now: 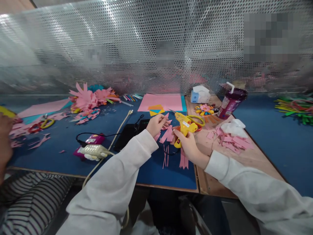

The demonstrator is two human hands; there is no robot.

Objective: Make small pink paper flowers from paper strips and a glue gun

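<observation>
My right hand [187, 143] is wrapped round the handle of a yellow glue gun [184, 125], whose nozzle points left toward a pink paper piece [166, 122]. That pink piece is pinched in the fingers of my left hand [156, 125], just above the blue table mat [61, 153]. More pink paper strips [183, 161] lie on the mat under and below my hands. Both arms wear light grey sleeves.
A power strip [94, 150] with cables and a black phone [128, 133] lie left of my hands. Pink paper flowers [89, 98], pink sheets [161, 101], yellow-handled scissors [197, 120], a tissue box [200, 94], a purple cup [230, 102] and pink scraps [232, 138] surround them. Another person's striped sleeve [29, 199] is at the left.
</observation>
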